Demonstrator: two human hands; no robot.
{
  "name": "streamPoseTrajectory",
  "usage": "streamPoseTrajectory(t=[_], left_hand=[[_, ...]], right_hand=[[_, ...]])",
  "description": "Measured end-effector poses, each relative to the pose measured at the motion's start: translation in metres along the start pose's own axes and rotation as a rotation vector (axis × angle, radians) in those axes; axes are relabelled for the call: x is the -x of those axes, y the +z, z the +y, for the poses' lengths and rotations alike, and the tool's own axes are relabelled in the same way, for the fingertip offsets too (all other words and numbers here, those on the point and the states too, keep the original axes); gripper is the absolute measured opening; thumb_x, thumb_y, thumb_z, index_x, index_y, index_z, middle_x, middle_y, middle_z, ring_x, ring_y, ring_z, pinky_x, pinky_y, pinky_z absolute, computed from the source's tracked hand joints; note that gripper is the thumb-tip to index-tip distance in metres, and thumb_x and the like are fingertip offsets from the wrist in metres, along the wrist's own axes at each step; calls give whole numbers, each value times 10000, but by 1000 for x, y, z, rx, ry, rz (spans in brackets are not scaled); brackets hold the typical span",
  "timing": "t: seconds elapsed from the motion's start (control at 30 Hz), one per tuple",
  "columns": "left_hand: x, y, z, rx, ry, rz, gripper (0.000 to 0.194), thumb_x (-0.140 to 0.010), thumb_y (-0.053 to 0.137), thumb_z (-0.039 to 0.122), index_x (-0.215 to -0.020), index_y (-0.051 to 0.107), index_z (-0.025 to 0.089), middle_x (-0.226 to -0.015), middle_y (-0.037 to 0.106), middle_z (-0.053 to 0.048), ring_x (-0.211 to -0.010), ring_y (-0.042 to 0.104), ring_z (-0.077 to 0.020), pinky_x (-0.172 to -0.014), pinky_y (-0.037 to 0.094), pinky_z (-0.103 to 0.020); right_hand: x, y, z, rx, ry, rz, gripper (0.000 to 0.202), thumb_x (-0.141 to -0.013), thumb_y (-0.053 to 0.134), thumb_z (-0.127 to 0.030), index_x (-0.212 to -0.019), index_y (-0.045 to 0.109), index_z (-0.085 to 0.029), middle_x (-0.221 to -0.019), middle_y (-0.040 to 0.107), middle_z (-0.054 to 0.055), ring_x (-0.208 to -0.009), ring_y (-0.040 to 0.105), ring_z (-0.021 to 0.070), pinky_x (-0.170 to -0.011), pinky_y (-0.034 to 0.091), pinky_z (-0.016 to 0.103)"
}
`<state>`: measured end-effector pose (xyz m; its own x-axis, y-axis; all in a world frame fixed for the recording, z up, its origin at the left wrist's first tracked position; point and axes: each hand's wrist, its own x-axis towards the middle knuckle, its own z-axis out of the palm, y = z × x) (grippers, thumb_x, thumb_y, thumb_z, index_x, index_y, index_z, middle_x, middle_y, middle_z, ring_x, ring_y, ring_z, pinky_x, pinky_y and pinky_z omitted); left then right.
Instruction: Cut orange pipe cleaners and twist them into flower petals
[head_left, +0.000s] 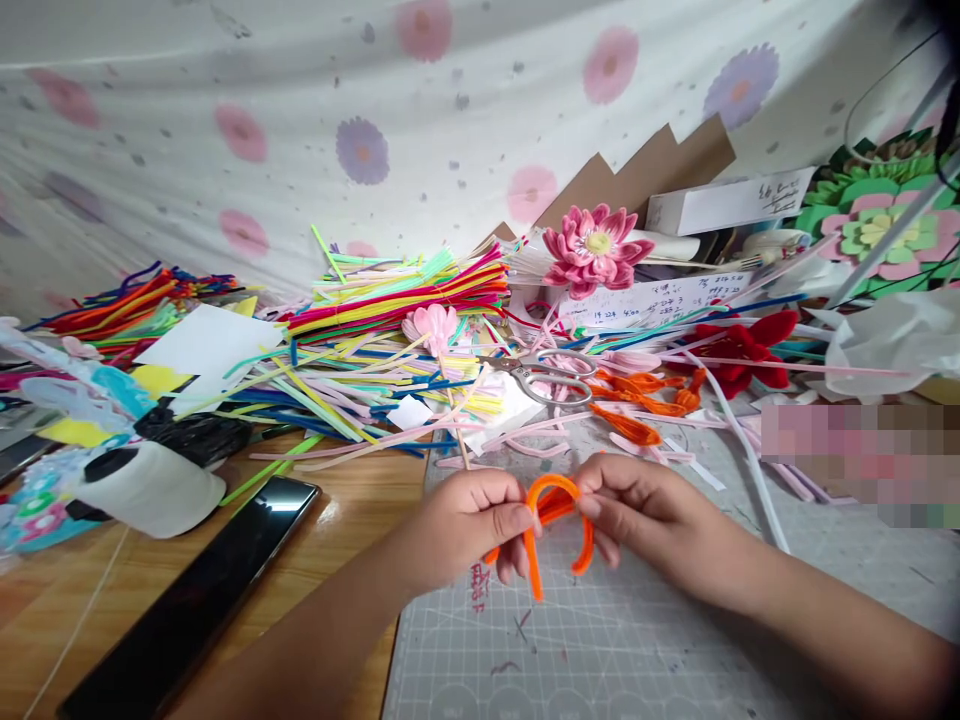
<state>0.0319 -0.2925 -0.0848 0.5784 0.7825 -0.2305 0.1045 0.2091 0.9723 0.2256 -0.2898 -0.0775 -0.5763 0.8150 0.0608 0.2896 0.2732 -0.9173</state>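
Both hands pinch an orange pipe cleaner above the grey cutting mat. It is bent into an arch, one end hanging straight down and the other curling inward. My left hand grips the left side of the arch between thumb and fingers, with a small orange tip showing below that hand. My right hand holds the right side in a thumb-and-finger pinch. More orange strands cross behind the arch between the hands. Orange looped pieces lie on the mat just beyond my right hand.
Scissors lie behind the hands, beside heaps of colourful pipe cleaners. A black phone and a white roll are at left. Pink and red flowers stand behind at centre and right.
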Motion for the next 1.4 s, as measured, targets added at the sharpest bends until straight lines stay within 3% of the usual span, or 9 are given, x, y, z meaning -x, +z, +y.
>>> streamPoseTrajectory(t=[0.17, 0.23, 0.37, 0.53, 0.67, 0.9, 1.1, 1.27, 1.4], left_hand=[[1, 17, -2, 110, 94, -165, 363, -768, 469, 467, -737, 548, 115, -677, 607, -64, -576, 527, -113, -531, 402, -222], [1, 20, -2, 33, 135, -115, 342, -823, 404, 412, -762, 561, 114, -734, 624, -84, -696, 555, -148, -637, 420, -260], [0, 20, -6, -65, 142, 35, 244, -841, 403, 332, -777, 524, 130, -742, 621, -67, -707, 573, -152, -656, 430, -269], [0, 23, -10, -23, 189, -9, 252, -871, 318, 338, -795, 469, 151, -612, 591, -24, -593, 562, -130, -591, 431, -259], [4, 29, -11, -252, 222, 199, 269, -858, 346, 362, -729, 466, 159, -600, 540, -2, -573, 505, -105, -575, 406, -237], [7, 42, -11, -155, 152, 184, 319, -858, 276, 431, -718, 409, 176, -615, 546, -6, -534, 510, -100, -529, 440, -237], [2, 39, -14, -27, -11, 228, 326, -824, 324, 487, -761, 405, 178, -563, 433, 50, -366, 346, -37, -349, 301, -161], [5, 33, -14, -117, 4, 185, 373, -824, 305, 501, -775, 449, 161, -541, 302, 69, -434, 232, -46, -396, 219, -172], [10, 28, -4, -279, -60, 111, 376, -813, 325, 506, -754, 456, 158, -567, 292, 61, -502, 265, -70, -443, 235, -185]], right_hand=[[2, 18, -2, -515, 135, -140, 297, -801, 469, -448, -748, 468, -156, -541, 521, -31, -451, 469, 64, -453, 397, 183], [1, 19, 0, -585, 179, -144, 298, -795, 483, -445, -732, 462, -154, -510, 514, -41, -422, 457, 51, -431, 387, 166], [1, 20, 3, -582, 183, -155, 309, -777, 513, -442, -714, 475, -142, -484, 496, -51, -418, 456, 42, -440, 399, 161], [2, 19, 1, -580, 230, -145, 296, -788, 496, -431, -720, 470, -144, -500, 518, -47, -420, 477, 43, -426, 387, 153], [0, 19, 1, -563, 291, -209, 258, -817, 458, -377, -701, 465, -147, -492, 542, -38, -403, 498, 45, -391, 328, 137], [0, 29, 4, -610, 110, -97, 244, -816, 454, -374, -712, 454, -153, -525, 524, -32, -484, 535, 81, -469, 419, 194], [2, 29, 3, -426, 50, -18, 210, -829, 443, -308, -688, 465, -154, -600, 536, -2, -509, 518, 84, -440, 400, 179], [2, 26, 5, -209, -71, 69, 157, -831, 447, -218, -704, 515, -156, -629, 538, -5, -542, 479, 78, -467, 397, 163], [4, 14, 7, 39, -220, 125, 185, -798, 479, -150, -982, 488, -151, -800, 574, 27, -654, 520, 102, -583, 435, 200]])
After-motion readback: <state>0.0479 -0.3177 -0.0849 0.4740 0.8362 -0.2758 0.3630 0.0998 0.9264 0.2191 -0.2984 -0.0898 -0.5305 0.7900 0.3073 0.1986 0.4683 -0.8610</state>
